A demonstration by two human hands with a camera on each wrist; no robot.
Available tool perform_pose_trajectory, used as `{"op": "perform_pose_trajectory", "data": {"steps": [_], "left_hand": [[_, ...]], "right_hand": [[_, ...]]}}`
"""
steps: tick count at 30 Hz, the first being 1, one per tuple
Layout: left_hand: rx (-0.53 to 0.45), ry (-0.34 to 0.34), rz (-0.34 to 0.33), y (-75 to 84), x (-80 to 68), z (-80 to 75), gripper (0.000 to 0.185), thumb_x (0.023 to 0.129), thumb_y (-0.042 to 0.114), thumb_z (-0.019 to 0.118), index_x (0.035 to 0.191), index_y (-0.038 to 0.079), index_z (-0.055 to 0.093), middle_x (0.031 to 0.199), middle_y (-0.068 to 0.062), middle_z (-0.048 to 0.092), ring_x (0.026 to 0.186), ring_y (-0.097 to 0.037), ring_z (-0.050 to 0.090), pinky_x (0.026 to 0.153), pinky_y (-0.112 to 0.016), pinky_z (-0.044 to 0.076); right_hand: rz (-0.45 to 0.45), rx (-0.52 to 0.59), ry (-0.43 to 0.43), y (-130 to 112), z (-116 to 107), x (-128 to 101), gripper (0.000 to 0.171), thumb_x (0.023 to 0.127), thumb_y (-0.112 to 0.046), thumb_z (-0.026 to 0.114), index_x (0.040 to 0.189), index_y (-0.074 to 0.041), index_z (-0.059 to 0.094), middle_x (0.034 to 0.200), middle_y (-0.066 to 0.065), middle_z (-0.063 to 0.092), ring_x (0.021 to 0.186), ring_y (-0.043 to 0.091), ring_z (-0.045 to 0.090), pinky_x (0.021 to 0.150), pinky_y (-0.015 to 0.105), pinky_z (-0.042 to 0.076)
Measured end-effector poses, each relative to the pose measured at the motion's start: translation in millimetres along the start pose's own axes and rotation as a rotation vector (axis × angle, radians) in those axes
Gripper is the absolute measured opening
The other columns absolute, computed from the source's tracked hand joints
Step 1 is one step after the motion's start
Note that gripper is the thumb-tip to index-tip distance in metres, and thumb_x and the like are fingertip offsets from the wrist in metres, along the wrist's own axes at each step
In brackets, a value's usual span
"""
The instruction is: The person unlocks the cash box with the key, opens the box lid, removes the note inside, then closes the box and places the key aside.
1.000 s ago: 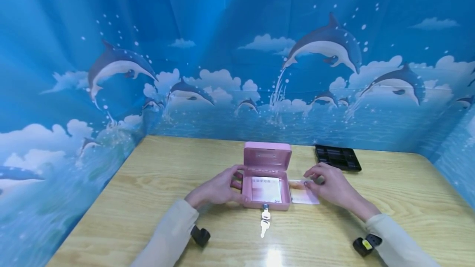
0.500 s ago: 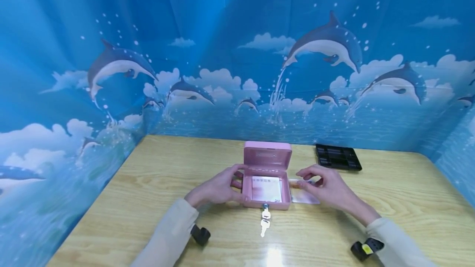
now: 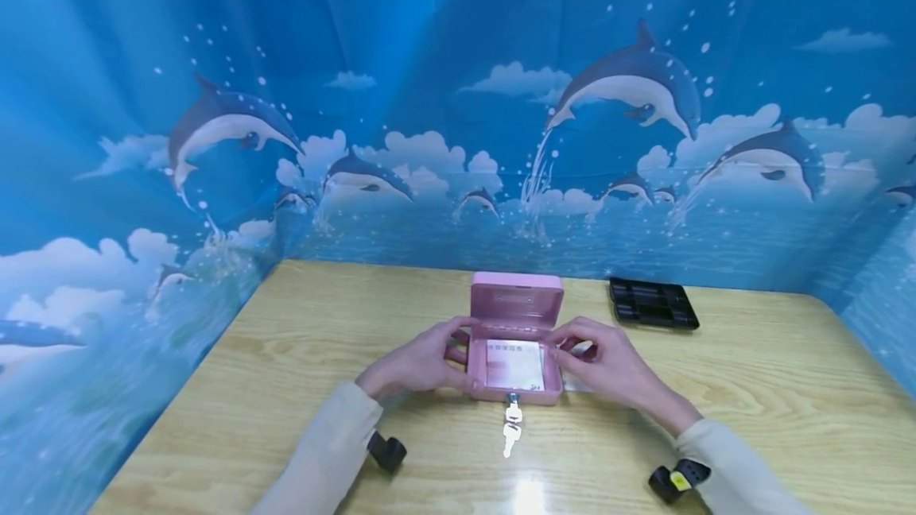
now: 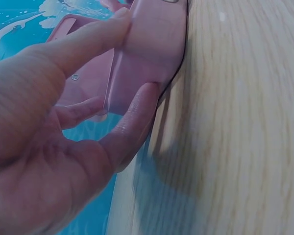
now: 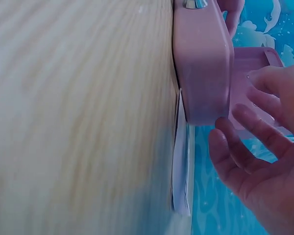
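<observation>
Left hand: your left hand [image 3: 422,362] grips the pink cash box [image 3: 514,356] at mid-table, unchanged.
Right hand: your right hand [image 3: 604,364] slid left to the box's side, fingers loosely bent, holding nothing.
Paper: banknote [image 5: 180,166] lies beside the box.

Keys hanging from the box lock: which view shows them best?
The head view: the keys hang from the front of the open pink box and lie on the table, fully visible. The right wrist view catches only a bit of metal at the box's edge. The left wrist view shows none of them.
</observation>
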State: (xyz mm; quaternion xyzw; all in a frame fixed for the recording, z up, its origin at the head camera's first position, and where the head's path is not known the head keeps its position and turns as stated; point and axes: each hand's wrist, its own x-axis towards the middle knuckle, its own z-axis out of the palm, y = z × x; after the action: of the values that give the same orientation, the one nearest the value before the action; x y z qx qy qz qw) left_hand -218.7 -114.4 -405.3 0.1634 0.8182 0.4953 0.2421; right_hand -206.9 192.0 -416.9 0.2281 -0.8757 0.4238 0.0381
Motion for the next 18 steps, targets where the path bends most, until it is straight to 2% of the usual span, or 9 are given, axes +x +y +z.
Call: {"op": "perform_pose_trajectory", "data": {"steps": [4, 8, 11, 15, 18], "left_hand": [[0.01, 0.004, -0.005, 0.1, 0.3, 0.0, 0.096, 0.077, 0.021, 0.09, 0.157, 0.023, 0.037, 0.148, -0.014, 0.051, 0.127, -0.028, 0.061, 0.11, -0.049, 0.052], [0.027, 0.01, -0.012, 0.2, 0.8, -0.4, 0.096, 0.076, 0.023, 0.091, 0.156, 0.023, 0.037, 0.147, -0.014, 0.052, 0.126, -0.028, 0.061, 0.11, -0.05, 0.051], [0.034, 0.013, -0.015, 0.8, 1.0, -0.7, 0.096, 0.077, 0.023, 0.091, 0.156, 0.023, 0.037, 0.146, -0.014, 0.052, 0.126, -0.028, 0.061, 0.11, -0.05, 0.051], [0.034, 0.007, -0.011, 0.6, 1.6, -0.2, 0.096, 0.077, 0.021, 0.09, 0.157, 0.022, 0.036, 0.146, -0.014, 0.053, 0.127, -0.029, 0.061, 0.11, -0.049, 0.052], [0.025, 0.002, -0.011, -0.4, 1.6, 0.3, 0.097, 0.077, 0.02, 0.09, 0.158, 0.021, 0.035, 0.146, -0.014, 0.052, 0.127, -0.029, 0.061, 0.109, -0.049, 0.052]], "right_hand": [[0.011, 0.007, -0.028, -1, 4, 2, 0.018, 0.092, -0.015, 0.075, 0.11, -0.015, 0.076, 0.1, -0.003, 0.074, 0.086, 0.009, 0.068, 0.072, 0.023, 0.061], [0.04, -0.027, -0.1, -4, 6, 6, 0.022, 0.093, -0.023, 0.074, 0.115, -0.017, 0.074, 0.098, -0.003, 0.072, 0.08, 0.012, 0.065, 0.069, 0.024, 0.058], [0.036, -0.081, -0.148, -6, 9, 10, 0.027, 0.093, -0.027, 0.074, 0.119, -0.021, 0.073, 0.104, -0.005, 0.073, 0.087, 0.012, 0.065, 0.078, 0.032, 0.058], [-0.007, -0.144, -0.183, -4, 12, 13, 0.033, 0.094, -0.031, 0.073, 0.125, -0.021, 0.071, 0.123, -0.001, 0.073, 0.111, 0.021, 0.067, 0.099, 0.052, 0.055], [-0.01, -0.164, -0.211, -4, 13, 14, 0.037, 0.094, -0.033, 0.072, 0.129, -0.019, 0.07, 0.129, 0.003, 0.072, 0.119, 0.028, 0.066, 0.103, 0.058, 0.052]]}}
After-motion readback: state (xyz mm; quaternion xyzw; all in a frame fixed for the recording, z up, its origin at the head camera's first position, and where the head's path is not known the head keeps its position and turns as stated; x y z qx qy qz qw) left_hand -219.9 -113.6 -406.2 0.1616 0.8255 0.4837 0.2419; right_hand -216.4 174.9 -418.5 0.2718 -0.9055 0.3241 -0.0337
